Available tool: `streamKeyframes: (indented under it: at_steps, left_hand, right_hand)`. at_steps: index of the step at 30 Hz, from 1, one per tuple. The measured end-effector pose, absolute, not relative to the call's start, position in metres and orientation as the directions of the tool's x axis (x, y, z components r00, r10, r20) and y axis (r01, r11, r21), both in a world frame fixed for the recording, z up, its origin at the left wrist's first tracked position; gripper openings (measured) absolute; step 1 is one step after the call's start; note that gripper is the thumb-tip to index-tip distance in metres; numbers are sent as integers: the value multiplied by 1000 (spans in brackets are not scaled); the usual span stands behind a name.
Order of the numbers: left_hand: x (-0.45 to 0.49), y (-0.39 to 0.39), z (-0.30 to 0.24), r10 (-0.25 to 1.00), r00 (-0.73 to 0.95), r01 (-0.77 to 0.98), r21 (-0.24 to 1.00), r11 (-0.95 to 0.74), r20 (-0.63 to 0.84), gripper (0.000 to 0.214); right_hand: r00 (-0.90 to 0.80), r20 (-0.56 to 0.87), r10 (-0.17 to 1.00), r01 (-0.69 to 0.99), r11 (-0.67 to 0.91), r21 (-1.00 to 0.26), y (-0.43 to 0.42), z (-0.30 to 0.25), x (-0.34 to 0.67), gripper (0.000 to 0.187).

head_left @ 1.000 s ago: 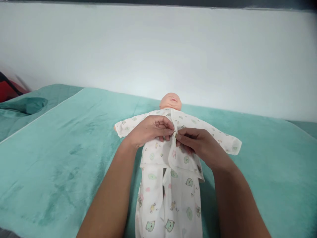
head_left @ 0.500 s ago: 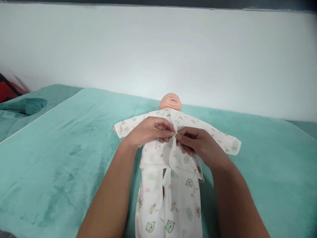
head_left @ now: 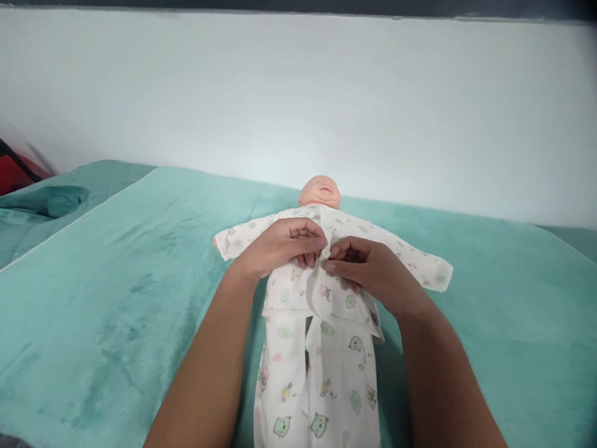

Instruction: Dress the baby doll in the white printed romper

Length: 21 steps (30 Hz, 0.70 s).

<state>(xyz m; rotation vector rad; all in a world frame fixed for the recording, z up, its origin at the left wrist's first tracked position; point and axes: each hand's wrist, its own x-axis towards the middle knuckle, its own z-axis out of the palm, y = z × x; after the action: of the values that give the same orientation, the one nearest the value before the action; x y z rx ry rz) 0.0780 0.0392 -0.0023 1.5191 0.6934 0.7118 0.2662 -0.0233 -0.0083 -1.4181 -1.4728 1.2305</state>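
A baby doll (head_left: 321,191) lies on its back in a white printed baby shirt (head_left: 291,292) and matching trousers (head_left: 347,386). At mid-chest, a small pale button (head_left: 325,253) shows on the shirt's front edge. My left hand (head_left: 291,244) is closed, its thumb and fingers pinching the shirt front just left of the button. From the other side, my right hand (head_left: 366,264) grips the front edge, thumb below the button and index finger beside it. Below my hands, the two shirt fronts overlap. My fingers cover part of the shirt's chest.
A teal plush cover (head_left: 140,280) spreads under the doll. Behind it rises a white wall (head_left: 298,93). Folded teal fabric (head_left: 51,199) lies at the far left, near a red and black object (head_left: 13,171).
The button now shows face up between my fingertips. My right thumb has moved slightly left and down, and the front edge lies flatter and further left. My left hand has barely shifted.
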Motion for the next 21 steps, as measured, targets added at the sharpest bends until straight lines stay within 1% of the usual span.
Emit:
streamKeyframes:
  at_steps: [2, 4, 6, 7, 9, 11, 12, 14, 16, 19, 21]
  left_hand:
    - [78, 42, -6, 832, 548, -38, 996, -83, 90, 19]
    - [77, 46, -10, 910, 392, -35, 990, -133, 136, 20]
    - [78, 50, -13, 956, 245, 62, 982, -180, 160, 21]
    - [78, 51, -14, 964, 205, 132, 972, -197, 167, 22]
    - [78, 52, -15, 965, 192, 260, 939, -224, 177, 27]
    - [78, 51, -15, 957, 227, 358, 899, -253, 179, 33]
    - [78, 50, -15, 955, 240, 395, 880, -263, 177, 34]
    - [78, 49, -14, 952, 256, 447, 852, -271, 168, 34]
    - [78, 49, -14, 948, 271, 471, 836, -281, 165, 33]
    - [77, 50, -15, 936, 303, 450, 839, -306, 179, 32]
    - [76, 52, -15, 941, 282, 411, 863, -295, 187, 31]
  right_hand:
    - [-22, -48, 999, 255, -41, -966, -23, -9, 265, 31]
    - [157, 54, 986, 248, 13, -969, -22, -12, 265, 30]
    - [312, 162, 936, 297, 66, -952, -19, -17, 264, 26]
    - [349, 212, 913, 340, 87, -936, -17, -20, 264, 23]
    - [346, 312, 885, 439, 142, -887, -14, -27, 262, 19]
    - [277, 397, 875, 520, 211, -828, -10, -32, 261, 20]
    - [233, 416, 879, 541, 238, -807, -9, -35, 260, 23]
    - [164, 393, 905, 542, 250, -802, -6, -39, 260, 30]
    - [124, 331, 936, 508, 227, -831, -5, -42, 261, 35]
    - [111, 284, 952, 484, 198, -852, -3, -44, 264, 37]
    - [118, 267, 957, 486, 179, -855, -3, -45, 265, 37]
